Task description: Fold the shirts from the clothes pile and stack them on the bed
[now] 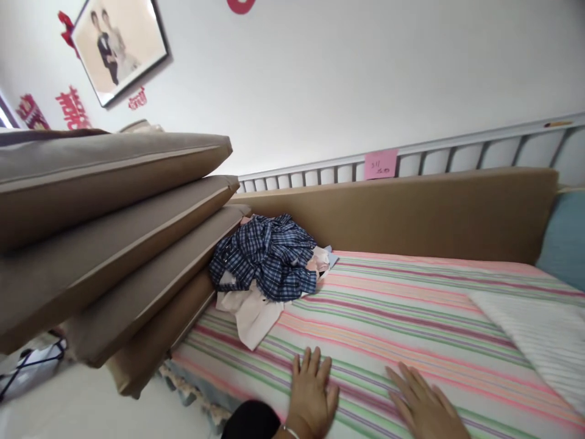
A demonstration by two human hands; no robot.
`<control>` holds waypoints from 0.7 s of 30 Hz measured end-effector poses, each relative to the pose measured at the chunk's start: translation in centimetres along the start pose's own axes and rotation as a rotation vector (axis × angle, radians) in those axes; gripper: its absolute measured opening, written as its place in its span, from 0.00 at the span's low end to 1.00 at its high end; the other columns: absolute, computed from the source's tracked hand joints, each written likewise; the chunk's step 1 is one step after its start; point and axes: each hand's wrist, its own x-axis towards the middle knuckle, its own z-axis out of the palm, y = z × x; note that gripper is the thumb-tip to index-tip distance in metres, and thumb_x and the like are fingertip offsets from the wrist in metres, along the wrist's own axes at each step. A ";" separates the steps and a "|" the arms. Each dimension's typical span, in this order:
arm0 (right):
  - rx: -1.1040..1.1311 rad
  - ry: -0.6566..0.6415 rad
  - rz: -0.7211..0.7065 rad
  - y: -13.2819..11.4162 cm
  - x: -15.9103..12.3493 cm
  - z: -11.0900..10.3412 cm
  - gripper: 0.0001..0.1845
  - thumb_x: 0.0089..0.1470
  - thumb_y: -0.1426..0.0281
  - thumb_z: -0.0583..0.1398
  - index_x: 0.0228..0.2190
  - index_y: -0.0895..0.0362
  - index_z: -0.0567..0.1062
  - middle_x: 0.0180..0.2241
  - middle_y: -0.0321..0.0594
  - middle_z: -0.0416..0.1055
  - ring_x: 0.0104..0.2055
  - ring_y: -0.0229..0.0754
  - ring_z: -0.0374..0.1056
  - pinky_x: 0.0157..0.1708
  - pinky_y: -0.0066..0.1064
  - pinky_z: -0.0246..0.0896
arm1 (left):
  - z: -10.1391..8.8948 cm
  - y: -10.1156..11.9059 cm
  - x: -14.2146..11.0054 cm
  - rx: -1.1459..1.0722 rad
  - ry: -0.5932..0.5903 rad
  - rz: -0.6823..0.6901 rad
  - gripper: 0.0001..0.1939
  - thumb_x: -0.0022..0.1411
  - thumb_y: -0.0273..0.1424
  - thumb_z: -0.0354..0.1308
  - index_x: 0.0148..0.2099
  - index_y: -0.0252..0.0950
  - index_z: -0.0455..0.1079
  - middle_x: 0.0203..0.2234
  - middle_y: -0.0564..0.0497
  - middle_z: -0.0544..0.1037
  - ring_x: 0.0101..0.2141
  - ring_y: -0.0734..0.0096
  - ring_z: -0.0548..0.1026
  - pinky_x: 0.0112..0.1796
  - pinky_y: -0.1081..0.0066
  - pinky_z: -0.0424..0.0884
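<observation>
Sheet (379,323) with pink, green and maroon stripes spreads beneath both my hands and runs out ahead of them. My left hand (311,387) is at six o'clock in my view, palm down, fingers slightly apart and thumb well out, a wide, flat hand. My right hand (427,399), near five o'clock, is blurred but also spread, its fingers stretched forward; I can't tell whether that palm presses the cloth. From my left hand, a crumpled blue plaid garment (272,253) lies at eleven o'clock, partly over a pale garment (256,314), just beside stacked cushions (114,231) at ten. From my right hand, a pale lined cloth (539,335) lies at two o'clock, and a long brown cushion (434,213) stands along the white railing (425,147) at twelve.
</observation>
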 end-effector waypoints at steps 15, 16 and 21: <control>-0.197 -0.221 -0.096 -3.7 -2.8 -0.6 0.28 0.55 0.53 0.46 0.54 0.46 0.67 0.59 0.35 0.57 0.61 0.48 0.54 0.56 0.46 0.56 | -1.0 -0.8 -1.7 -0.040 -0.069 0.023 0.28 0.62 0.49 0.38 0.63 0.49 0.53 0.64 0.51 0.52 0.63 0.58 0.47 0.61 0.51 0.45; -0.189 -0.217 -0.095 -3.7 -2.8 -0.5 0.28 0.55 0.53 0.46 0.54 0.46 0.67 0.59 0.35 0.58 0.61 0.48 0.54 0.56 0.46 0.56 | -0.9 -0.9 -1.6 -0.041 -0.062 0.028 0.28 0.62 0.49 0.38 0.63 0.50 0.52 0.64 0.51 0.52 0.63 0.58 0.47 0.61 0.51 0.45; -0.147 -0.198 -0.093 -3.6 -2.9 -0.4 0.27 0.55 0.53 0.48 0.55 0.45 0.66 0.59 0.35 0.57 0.61 0.48 0.54 0.57 0.46 0.54 | -0.1 -1.3 -1.2 0.009 -0.045 0.024 0.27 0.62 0.46 0.42 0.62 0.50 0.53 0.64 0.50 0.52 0.63 0.57 0.47 0.61 0.49 0.46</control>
